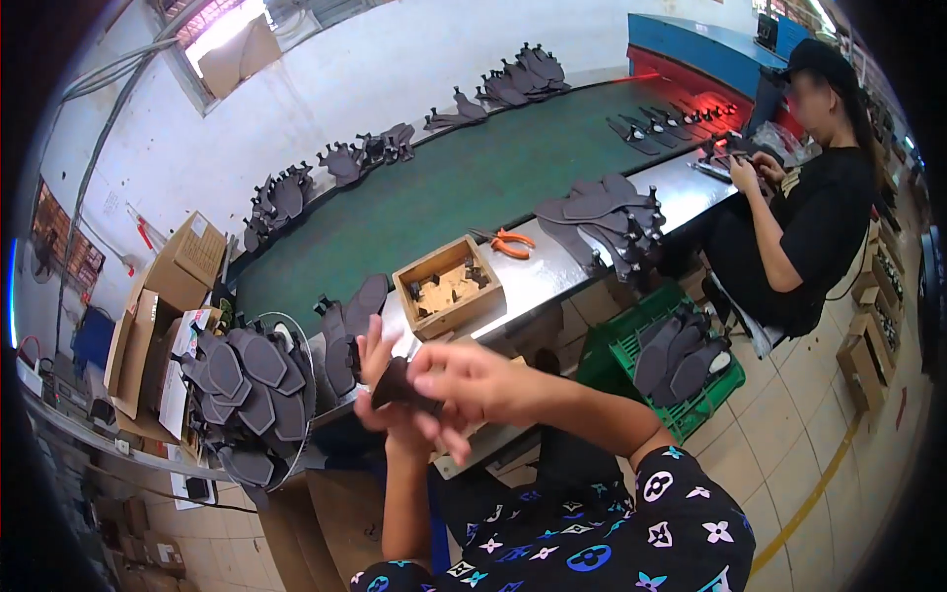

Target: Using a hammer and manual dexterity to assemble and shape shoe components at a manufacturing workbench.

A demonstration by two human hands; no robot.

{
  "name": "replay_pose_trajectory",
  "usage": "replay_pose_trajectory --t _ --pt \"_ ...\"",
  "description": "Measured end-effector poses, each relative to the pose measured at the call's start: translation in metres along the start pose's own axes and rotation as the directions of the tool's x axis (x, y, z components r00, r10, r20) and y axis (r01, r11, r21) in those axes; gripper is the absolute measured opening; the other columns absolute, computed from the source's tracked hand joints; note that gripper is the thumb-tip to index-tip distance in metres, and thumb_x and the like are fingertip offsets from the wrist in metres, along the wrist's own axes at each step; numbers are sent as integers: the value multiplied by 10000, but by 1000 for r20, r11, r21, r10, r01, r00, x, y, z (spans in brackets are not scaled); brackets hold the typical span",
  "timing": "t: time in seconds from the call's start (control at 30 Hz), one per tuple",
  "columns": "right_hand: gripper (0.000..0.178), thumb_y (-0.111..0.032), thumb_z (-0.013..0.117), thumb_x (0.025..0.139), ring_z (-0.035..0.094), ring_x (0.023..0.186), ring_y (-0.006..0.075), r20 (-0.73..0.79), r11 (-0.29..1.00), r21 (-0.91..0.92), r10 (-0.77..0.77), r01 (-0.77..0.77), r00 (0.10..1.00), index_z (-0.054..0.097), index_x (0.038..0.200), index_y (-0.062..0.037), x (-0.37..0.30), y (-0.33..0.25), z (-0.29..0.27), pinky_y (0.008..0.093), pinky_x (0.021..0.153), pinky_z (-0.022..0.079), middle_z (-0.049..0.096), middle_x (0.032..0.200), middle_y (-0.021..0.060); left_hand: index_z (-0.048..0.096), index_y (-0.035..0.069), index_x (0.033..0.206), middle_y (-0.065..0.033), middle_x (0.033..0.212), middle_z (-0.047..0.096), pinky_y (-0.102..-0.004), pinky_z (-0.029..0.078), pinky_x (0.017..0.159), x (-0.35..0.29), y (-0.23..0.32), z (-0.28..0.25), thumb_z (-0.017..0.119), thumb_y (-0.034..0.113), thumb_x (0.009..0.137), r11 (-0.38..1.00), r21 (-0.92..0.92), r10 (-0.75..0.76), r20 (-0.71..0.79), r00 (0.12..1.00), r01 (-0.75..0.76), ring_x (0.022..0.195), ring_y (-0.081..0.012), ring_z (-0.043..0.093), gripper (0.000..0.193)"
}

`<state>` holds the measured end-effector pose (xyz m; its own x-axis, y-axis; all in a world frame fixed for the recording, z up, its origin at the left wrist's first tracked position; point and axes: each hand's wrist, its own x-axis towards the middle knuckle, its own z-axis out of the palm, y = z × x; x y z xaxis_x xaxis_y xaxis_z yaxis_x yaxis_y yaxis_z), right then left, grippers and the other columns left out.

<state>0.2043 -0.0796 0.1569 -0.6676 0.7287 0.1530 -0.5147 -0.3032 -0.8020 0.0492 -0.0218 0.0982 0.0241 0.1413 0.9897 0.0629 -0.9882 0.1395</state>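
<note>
My right hand [478,380] pinches a dark shoe sole [397,383] in front of my body, near the table's front edge. My left hand [380,409] is against the same sole from the left, some fingers stretched upward and others curled round it. Part of the sole is hidden by my fingers. Just beyond my hands, a wooden box [449,321] holds small dark pieces. More dark soles [345,331] lie on the table, left of the box.
Orange-handled pliers [511,244] lie behind the box. Sole piles stand on the metal table [538,281], in a green crate [715,395] and in a round holder [308,434] at left. A green conveyor belt [473,192] runs behind. A co-worker [829,187] sits at right.
</note>
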Motion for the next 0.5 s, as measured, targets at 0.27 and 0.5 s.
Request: replay_pose_trajectory --t 0.27,0.5 --pt "273 -256 613 950 684 893 361 -318 33 -769 -886 -638 338 659 1068 -14 -59 -59 -194 444 775 540 702 970 202 411 12 1316 -174 1070 663 -404 540 881 45 -68 -80 564 -24 950 838 138 -539 73 839 527 955 -308 681 398" --pt "469 -367 631 922 602 1120 456 -585 327 -370 -809 -870 -56 610 1132 51 -160 -130 -407 502 947 497 629 1182 287 395 52 1460 -212 1505 395 -547 322 1134 -44 -164 -162 697 55 854 252 957 -812 289 507 -141 1374 -402 391 676"
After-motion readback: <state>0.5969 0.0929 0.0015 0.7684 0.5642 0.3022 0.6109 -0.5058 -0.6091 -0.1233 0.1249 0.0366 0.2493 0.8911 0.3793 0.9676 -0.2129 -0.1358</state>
